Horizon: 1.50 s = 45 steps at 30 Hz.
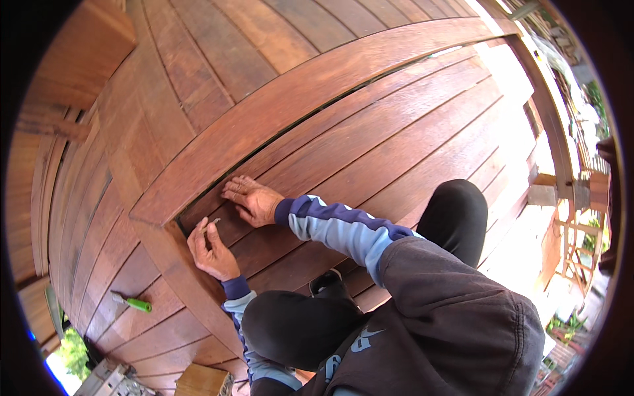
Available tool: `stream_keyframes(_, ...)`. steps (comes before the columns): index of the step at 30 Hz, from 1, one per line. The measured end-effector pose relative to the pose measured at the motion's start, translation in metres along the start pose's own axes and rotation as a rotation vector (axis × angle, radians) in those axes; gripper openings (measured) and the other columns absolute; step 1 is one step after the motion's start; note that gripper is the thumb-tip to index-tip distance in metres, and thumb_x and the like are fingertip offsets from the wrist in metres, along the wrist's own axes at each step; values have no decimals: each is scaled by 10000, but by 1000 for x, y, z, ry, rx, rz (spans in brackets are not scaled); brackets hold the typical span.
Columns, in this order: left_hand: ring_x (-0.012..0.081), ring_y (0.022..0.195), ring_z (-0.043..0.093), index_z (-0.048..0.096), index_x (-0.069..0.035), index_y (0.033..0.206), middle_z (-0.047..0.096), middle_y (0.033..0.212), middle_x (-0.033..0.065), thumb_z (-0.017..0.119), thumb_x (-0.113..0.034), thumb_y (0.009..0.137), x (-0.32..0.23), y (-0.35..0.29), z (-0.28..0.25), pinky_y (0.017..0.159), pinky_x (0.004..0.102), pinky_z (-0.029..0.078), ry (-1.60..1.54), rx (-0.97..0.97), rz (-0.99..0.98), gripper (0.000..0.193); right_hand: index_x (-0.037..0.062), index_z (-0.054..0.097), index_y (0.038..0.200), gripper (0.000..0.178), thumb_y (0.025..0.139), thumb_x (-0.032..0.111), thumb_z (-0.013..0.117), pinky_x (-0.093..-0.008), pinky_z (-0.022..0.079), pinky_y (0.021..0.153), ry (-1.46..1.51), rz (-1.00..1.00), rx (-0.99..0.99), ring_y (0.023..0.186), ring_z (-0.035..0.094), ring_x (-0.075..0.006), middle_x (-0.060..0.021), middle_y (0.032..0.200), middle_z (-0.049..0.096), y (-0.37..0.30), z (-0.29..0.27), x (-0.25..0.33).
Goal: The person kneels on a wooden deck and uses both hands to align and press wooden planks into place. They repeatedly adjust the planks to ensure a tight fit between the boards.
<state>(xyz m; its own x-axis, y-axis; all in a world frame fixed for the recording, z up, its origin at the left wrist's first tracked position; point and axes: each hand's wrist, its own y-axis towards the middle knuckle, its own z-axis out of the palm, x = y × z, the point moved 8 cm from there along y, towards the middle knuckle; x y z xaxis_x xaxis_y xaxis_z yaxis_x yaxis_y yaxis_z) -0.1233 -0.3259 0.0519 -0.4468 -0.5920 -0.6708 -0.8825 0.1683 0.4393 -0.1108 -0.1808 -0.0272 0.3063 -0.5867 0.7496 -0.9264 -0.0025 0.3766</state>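
Observation:
My left hand (212,252) is closed in a pinch over the corner of a wooden frame (173,245). A small, thin, light-brown piece (217,221) sticks out from its fingertips; its kind is too small to tell. Just to the right, my right hand (256,202) rests on reddish-brown floor planks (370,165), fingers stretched out and nothing in them. Its fingertips lie near the dark gap (254,153) between the planks and the raised curved-looking border board (264,105).
A tool with a green handle (139,304) lies on the boards at the left. A wooden block (201,381) and a grey metal object (115,381) are at the lower left. My bent knees (457,214) flank the work spot. Bright sunlight covers the planks at the right.

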Motion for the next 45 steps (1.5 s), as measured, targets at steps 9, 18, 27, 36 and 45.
stream_keyframes(9, 237, 984, 580, 664, 22, 1116, 586, 1077, 154, 615, -190, 929, -34, 3, 23, 811, 330, 497, -254, 116, -33, 287, 90, 609, 1067, 420, 675, 181, 732, -426, 377, 793, -105, -46, -112, 1001, 502, -270, -89, 1049, 563, -1, -49, 60)
stream_keyframes(18, 250, 935, 583, 587, 34, 1228, 579, 1074, 164, 502, -273, 990, -44, 3, 33, 799, 350, 474, -297, 93, 118, 397, 95, 703, 871, 195, 725, 224, 696, -390, 389, 761, -207, -65, -75, 940, 510, -253, -76, 921, 586, 12, -79, 59)
stream_keyframes(27, 365, 1169, 515, 554, -42, 1262, 524, 1317, 153, 456, -327, 984, -14, -20, 107, 955, 476, 404, 316, 336, 344, 410, 80, 668, 873, 150, 771, 190, 660, -402, 473, 797, -384, -46, 322, 915, 550, -282, -86, 890, 567, -49, -156, 74)
stream_keyframes(36, 342, 1280, 446, 480, -22, 1344, 437, 1431, 142, 434, -283, 995, -4, -40, 129, 1050, 468, 355, 413, 421, 423, 438, 35, 641, 829, 128, 778, 152, 646, -439, 473, 838, -153, 155, 106, 918, 587, -368, -166, 875, 628, -49, -216, 79)
stream_keyframes(45, 338, 1315, 417, 476, 15, 1341, 438, 1427, 164, 426, -219, 985, -4, -39, 132, 1070, 465, 343, 424, 461, 410, 429, 19, 646, 856, 137, 778, 132, 644, -439, 487, 802, -241, 31, 1, 922, 594, -352, -164, 889, 623, -39, -237, 71)
